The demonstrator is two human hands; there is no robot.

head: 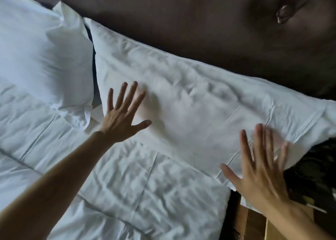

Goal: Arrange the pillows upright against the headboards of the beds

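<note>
A white pillow (196, 98) leans against the dark brown padded headboard (181, 21), stretching from the middle to the right edge. My left hand (123, 116) is spread flat on its lower left part, fingers apart. My right hand (260, 168) is spread over its lower right corner, blurred, holding nothing. A second white pillow (43, 54) stands against the headboard at the left, a narrow dark gap between the two.
A white quilted duvet (127, 185) covers the bed below the pillows. A wooden bedside surface (254, 223) and a dark patterned object (316, 174) lie beyond the bed's right edge. A tufted button (283, 14) dents the headboard at upper right.
</note>
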